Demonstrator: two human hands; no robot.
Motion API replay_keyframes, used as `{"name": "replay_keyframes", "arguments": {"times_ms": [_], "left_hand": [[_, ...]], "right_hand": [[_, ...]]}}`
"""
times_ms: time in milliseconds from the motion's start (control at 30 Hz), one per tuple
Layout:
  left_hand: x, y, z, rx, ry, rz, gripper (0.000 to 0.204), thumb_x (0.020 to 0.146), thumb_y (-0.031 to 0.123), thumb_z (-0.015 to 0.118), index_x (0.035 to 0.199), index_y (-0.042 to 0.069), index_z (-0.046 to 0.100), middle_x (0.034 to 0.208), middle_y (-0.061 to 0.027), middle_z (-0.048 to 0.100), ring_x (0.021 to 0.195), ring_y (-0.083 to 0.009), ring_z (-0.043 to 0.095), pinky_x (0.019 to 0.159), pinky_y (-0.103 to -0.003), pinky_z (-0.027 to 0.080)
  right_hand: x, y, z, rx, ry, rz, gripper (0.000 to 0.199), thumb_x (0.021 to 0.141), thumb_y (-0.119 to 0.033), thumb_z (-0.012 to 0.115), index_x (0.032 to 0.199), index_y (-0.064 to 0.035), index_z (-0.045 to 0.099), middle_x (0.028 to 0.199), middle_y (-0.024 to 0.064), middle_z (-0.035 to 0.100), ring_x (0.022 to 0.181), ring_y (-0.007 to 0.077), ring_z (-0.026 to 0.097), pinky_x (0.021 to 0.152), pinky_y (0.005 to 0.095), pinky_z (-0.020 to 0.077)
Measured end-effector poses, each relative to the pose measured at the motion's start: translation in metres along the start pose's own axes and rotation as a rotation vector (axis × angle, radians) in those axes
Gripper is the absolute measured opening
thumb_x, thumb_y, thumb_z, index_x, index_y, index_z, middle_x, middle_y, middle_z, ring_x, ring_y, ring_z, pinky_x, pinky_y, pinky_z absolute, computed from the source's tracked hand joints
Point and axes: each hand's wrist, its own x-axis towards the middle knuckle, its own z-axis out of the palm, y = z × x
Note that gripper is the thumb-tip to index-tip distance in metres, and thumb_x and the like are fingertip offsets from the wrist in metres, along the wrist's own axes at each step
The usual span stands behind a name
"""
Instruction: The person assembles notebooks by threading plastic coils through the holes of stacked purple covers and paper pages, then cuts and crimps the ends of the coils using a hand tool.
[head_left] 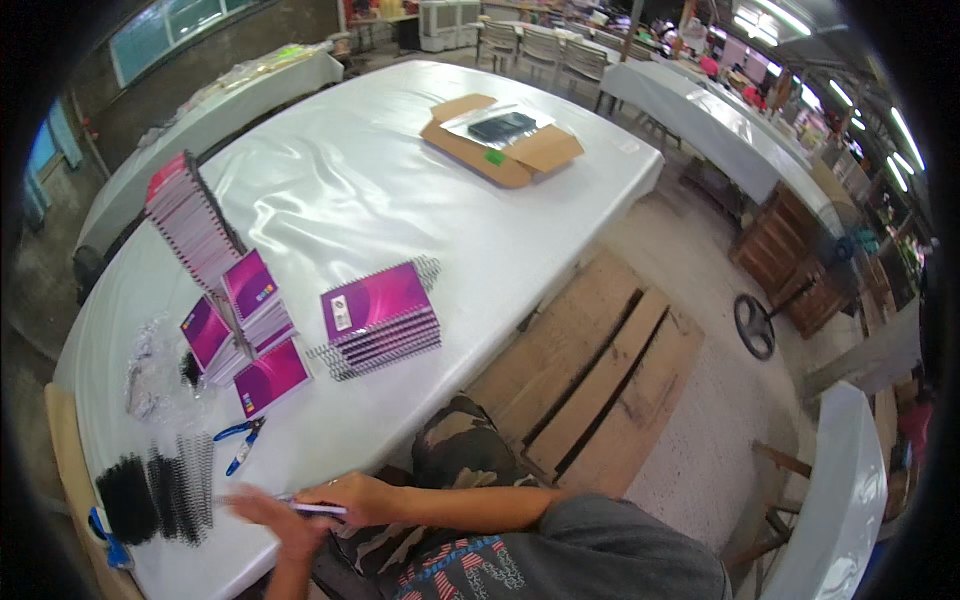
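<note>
My right hand (352, 498) rests at the near edge of the white table (400, 200), fingers closed on a thin pale rod-like thing (322, 509) that points left. My left hand (268, 515) is blurred with motion, just left of the right hand and over the same thin thing; its grip is unclear. Black spiral binding coils (160, 488) lie to the left of both hands. Blue-handled pliers (241, 441) lie just beyond them. Farther out are a stack of purple spiral notebooks (380, 315) and a single purple notebook (270, 378).
A tall leaning notebook stack (195, 215) and smaller stacks (250, 300) stand at the left. A clear plastic bag (148, 370) lies near them. An open cardboard box (505, 145) sits far across. A wooden pallet (590, 370) and a floor fan (755, 325) are on the right.
</note>
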Motion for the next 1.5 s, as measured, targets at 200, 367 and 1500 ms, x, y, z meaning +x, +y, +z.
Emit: {"name": "replay_keyframes", "arguments": {"times_ms": [200, 367, 1500], "left_hand": [[0.05, 0.028, -0.039, 0.124, 0.178, 0.031, 0.125, 0.063, 0.081, 0.049, 0.141, -0.006, 0.005, 0.146, -0.0297, -0.007, 0.132, -0.0509, -0.012, 0.1, -0.066, -0.004], [0.005, 0.041, -0.004, -0.133, -0.061, 0.065, 0.123, 0.068, 0.077, 0.048, 0.138, -0.013, 0.0, 0.144, -0.0315, 0.007, 0.135, -0.0451, 0.002, 0.103, -0.062, -0.004], [0.09, 0.036, -0.047, -0.012, 0.417, 0.049, 0.119, 0.061, 0.085, 0.04, 0.13, -0.011, 0.032, 0.135, -0.037, 0.024, 0.124, -0.0562, 0.024, 0.098, -0.067, 0.014]], "right_hand": [[-0.002, -0.003, -0.014, 0.014, -0.04, 0.003, 0.049, 0.072, -0.005, 0.067, 0.119, -0.0055, 0.054, 0.114, 0.0132, 0.06, 0.092, 0.031, 0.062, 0.081, 0.0353, 0.0497], [-0.001, 0.001, -0.011, 0.042, -0.065, 0.214, 0.046, 0.076, -0.007, 0.066, 0.12, -0.0083, 0.054, 0.109, 0.0116, 0.062, 0.095, 0.0279, 0.062, 0.081, 0.0347, 0.0484], [0.007, -0.011, -0.015, -0.045, -0.113, 0.16, 0.049, 0.073, 0.003, 0.06, 0.122, -0.0034, 0.053, 0.107, 0.0186, 0.062, 0.088, 0.0326, 0.063, 0.076, 0.0349, 0.0507]]}}
